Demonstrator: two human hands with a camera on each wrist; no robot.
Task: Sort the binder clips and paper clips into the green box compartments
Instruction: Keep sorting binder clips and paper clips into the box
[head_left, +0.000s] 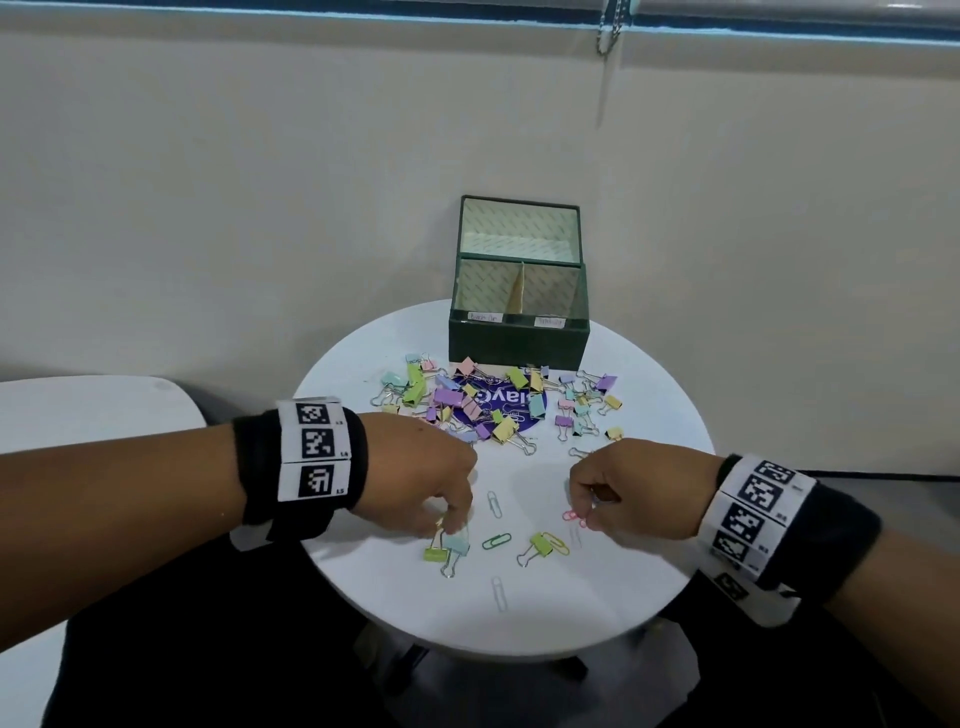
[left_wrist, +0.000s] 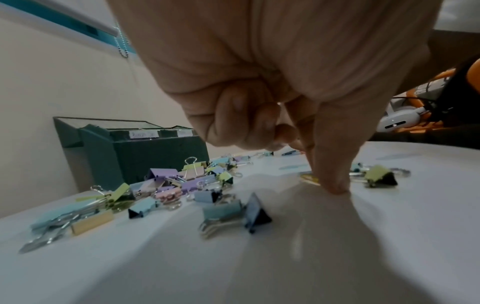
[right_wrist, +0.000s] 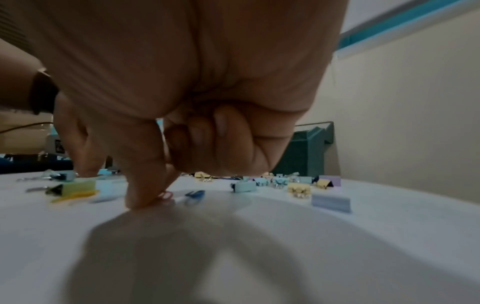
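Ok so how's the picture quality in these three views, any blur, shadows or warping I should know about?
Head view: fairly sharp, though the round table bows from the wide lens and the green box labels are unreadable. Left wrist view: left hand fills the top, foreground binder clips smeared, broad shadow beneath. Right wrist view: dim, right hand soft, its dark shadow covers the near tabletop.

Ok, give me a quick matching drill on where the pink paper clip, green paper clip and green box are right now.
Things:
1. pink paper clip
2. green paper clip
3. green box

Places:
A. far side of the table, lid open
B. at the fingertips of the right hand
C. loose on the table, between the left hand and the right hand

Pairs: 1-B, 2-C, 3-A
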